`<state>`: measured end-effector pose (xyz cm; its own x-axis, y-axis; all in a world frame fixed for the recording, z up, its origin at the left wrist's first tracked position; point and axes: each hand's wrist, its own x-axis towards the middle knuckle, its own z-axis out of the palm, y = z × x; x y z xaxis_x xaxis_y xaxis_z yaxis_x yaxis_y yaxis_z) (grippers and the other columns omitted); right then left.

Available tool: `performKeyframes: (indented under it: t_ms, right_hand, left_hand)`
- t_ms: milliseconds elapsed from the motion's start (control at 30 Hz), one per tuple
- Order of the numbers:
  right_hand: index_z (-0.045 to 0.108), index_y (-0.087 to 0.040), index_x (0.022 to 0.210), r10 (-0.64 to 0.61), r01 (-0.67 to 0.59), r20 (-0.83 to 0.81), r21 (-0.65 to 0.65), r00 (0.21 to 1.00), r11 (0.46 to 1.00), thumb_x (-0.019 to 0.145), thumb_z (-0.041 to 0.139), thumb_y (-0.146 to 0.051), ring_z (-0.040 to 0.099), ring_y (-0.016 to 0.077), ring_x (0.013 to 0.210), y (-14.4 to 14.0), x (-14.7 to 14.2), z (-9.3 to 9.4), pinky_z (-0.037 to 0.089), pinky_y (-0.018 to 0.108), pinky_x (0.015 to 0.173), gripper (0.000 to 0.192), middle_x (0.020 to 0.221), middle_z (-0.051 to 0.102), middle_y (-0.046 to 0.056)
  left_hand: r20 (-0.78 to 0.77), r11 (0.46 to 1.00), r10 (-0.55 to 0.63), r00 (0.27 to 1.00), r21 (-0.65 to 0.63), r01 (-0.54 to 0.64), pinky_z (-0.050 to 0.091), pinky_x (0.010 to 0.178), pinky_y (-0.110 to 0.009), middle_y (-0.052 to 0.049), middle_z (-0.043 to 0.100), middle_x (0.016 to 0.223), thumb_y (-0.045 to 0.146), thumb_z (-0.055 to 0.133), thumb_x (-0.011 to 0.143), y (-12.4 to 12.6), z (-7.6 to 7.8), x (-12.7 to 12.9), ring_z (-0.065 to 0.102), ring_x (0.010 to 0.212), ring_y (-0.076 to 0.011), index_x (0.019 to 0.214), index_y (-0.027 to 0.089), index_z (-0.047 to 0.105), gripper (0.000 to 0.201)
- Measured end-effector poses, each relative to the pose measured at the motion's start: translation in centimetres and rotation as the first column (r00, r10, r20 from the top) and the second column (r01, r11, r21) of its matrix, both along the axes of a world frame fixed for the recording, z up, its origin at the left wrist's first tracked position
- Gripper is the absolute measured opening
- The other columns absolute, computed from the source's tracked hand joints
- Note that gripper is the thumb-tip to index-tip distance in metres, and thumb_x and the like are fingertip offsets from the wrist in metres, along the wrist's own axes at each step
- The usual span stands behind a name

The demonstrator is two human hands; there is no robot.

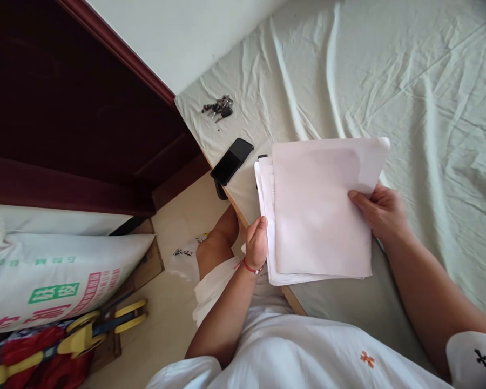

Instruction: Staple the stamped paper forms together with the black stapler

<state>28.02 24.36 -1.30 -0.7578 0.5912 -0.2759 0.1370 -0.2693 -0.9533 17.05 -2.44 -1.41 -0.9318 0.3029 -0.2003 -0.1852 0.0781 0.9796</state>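
Note:
A stack of white paper sheets [322, 210] is held in front of my body, above the cloth-covered surface. My right hand [383, 210] grips its right edge, thumb on top and fingers underneath. At the left edge my left hand [256, 242] is closed on the stack, with a red string bracelet on the wrist. The top sheet looks blank and sits offset to the right of the sheets beneath. A sliver of print shows on a lower sheet at the left. Behind the stack's upper left corner, a small black object [262, 157] peeks out, mostly hidden.
A black phone [232, 161] lies at the edge of the pale green cloth [421, 108]. Farther back is a bunch of keys [218, 107]. On the left stand a dark red wooden door [65, 97], a printed white sack [65, 275] and a yellow and blue wheeled item [81, 335].

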Motion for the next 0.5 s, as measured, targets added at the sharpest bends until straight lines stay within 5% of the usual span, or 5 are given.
performKeyframes:
  t_ms: [267, 500]
  right_hand:
    - [0.077, -0.028, 0.102, 0.046, -0.047, -0.02, -0.021, 0.999, 0.999, 0.082, 0.083, -0.043, 0.072, 0.0212, 0.071, -0.4, -0.16, 0.48, 0.063, 0.033, 0.061, 0.026, 0.091, 0.078, 0.002]
    - [0.077, -0.028, 0.104, 0.053, -0.053, -0.018, -0.021, 0.998, 0.998, 0.081, 0.084, -0.044, 0.073, 0.0238, 0.072, -0.55, -0.26, 0.34, 0.063, 0.038, 0.061, 0.029, 0.091, 0.078, 0.003]
  left_hand:
    - [-0.06, 0.999, -0.03, 0.998, 0.022, 0.031, 0.03, 0.062, -0.027, 0.004, 0.027, 0.066, 0.066, 0.066, 0.09, 0.24, 0.19, 0.09, 0.026, 0.064, -0.012, 0.063, 0.021, 0.034, 0.061]
    - [-0.057, 0.999, -0.053, 0.997, -0.002, 0.053, 0.032, 0.063, -0.027, 0.003, 0.035, 0.065, 0.062, 0.064, 0.094, 0.05, -0.13, 0.09, 0.031, 0.064, -0.0127, 0.063, 0.02, 0.044, 0.056]
